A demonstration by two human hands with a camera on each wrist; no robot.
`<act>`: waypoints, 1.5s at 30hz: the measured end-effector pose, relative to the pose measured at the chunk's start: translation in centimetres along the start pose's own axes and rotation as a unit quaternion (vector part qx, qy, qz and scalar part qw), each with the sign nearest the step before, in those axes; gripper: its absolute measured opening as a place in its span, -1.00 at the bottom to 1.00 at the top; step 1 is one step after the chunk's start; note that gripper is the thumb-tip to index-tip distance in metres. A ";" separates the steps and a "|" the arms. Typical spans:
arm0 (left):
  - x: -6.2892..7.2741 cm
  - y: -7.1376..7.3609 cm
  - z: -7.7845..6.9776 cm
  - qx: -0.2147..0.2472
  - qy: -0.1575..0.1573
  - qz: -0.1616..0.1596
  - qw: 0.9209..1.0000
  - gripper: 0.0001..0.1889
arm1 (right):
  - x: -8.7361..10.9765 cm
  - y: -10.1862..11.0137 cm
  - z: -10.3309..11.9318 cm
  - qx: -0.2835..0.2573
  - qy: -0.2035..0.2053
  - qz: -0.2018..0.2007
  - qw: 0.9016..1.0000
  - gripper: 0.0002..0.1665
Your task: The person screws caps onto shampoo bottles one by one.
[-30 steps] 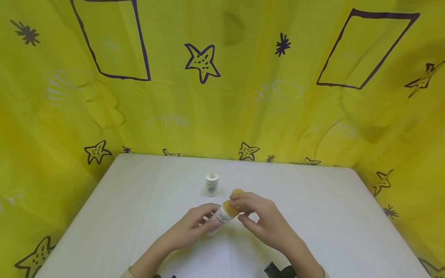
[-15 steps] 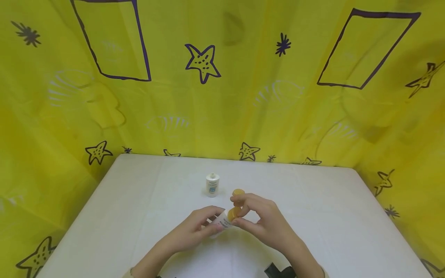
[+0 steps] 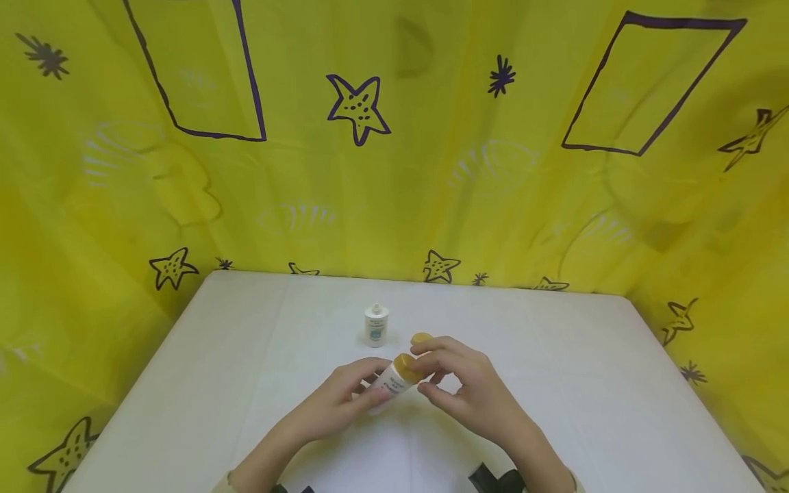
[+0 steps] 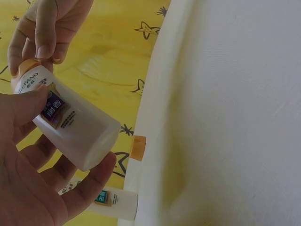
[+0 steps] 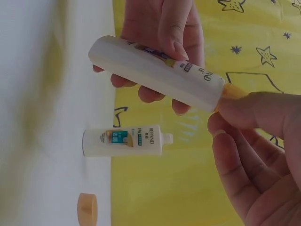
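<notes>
My left hand (image 3: 337, 402) holds a white shampoo bottle (image 4: 84, 125) tilted above the table, thumb across its printed label. An orange cap (image 3: 403, 368) sits on the bottle's upper end, which leans toward the right. The fingers of my right hand (image 3: 466, 381) are curled at this cap; in the right wrist view the thumb covers much of it. Behind the hands a second white shampoo bottle (image 3: 376, 327) stands upright, its narrow neck bare. A loose orange cap (image 5: 87, 210) lies on the table to its right, partly hidden by the right hand in the head view.
A white cloth covers the table (image 3: 296, 315). Yellow curtain (image 3: 394, 178) with dark star drawings hangs behind it and at both sides. A black object (image 3: 493, 479) shows at the lower edge beside the right forearm.
The held bottle's cap end dipped half a second ago and is now raised again. My right fingers have shifted around its cap. The standing bottle and loose cap stay put.
</notes>
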State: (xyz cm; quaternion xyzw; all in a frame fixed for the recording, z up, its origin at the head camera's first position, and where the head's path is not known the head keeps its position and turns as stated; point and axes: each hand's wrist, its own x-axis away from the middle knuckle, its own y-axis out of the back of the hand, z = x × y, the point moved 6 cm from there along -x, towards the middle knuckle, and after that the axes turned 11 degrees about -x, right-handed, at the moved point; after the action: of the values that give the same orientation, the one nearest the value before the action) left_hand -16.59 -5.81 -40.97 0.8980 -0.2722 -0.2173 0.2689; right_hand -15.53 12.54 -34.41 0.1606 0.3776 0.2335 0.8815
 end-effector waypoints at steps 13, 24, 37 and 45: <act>-0.1 -0.9 -0.1 0.020 -0.013 0.024 0.999 -0.72 | 0.2 0.0 0.0 0.030 -0.027 0.001 0.999 -0.74; 0.0 -0.1 0.1 -0.001 0.000 0.002 1.000 -0.70 | 0.1 0.0 0.0 0.017 -0.008 0.003 1.000 -0.66; 0.3 -0.3 0.4 0.019 -0.002 0.032 0.999 -0.70 | 0.3 -0.1 -0.1 0.034 0.004 0.009 0.999 -0.65; 0.4 -0.6 0.1 0.104 -0.025 0.089 0.990 -0.72 | 0.2 -0.4 0.3 0.000 0.052 0.040 0.998 -0.61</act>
State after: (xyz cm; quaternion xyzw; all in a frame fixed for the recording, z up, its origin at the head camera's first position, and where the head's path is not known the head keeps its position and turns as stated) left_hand -16.17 -5.64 -41.54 0.8876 -0.3787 -0.1853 0.1854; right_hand -15.08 12.26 -34.52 0.1633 0.4166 0.2771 0.8503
